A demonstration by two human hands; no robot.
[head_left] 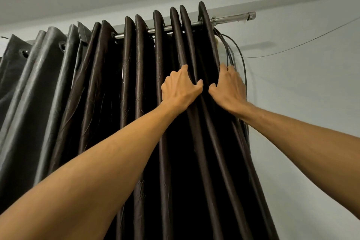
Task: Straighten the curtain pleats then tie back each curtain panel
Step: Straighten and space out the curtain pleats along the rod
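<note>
A dark brown curtain panel (140,87) hangs in deep pleats from a metal rod (229,19). A grey panel (39,76) hangs to its left on the same rod. My left hand (180,88) grips one pleat high up, fingers curled into the fold and thumb hooked round it. My right hand (228,85) grips the outermost right pleat at the same height, fingers wrapped behind the curtain's edge. Both arms reach up, the hands a short gap apart.
Several dark cables (236,52) hang down the wall just behind the curtain's right edge, close to my right hand. A thin wire (303,44) runs off to the right. The white wall and ceiling surround the rod's end cap (252,15).
</note>
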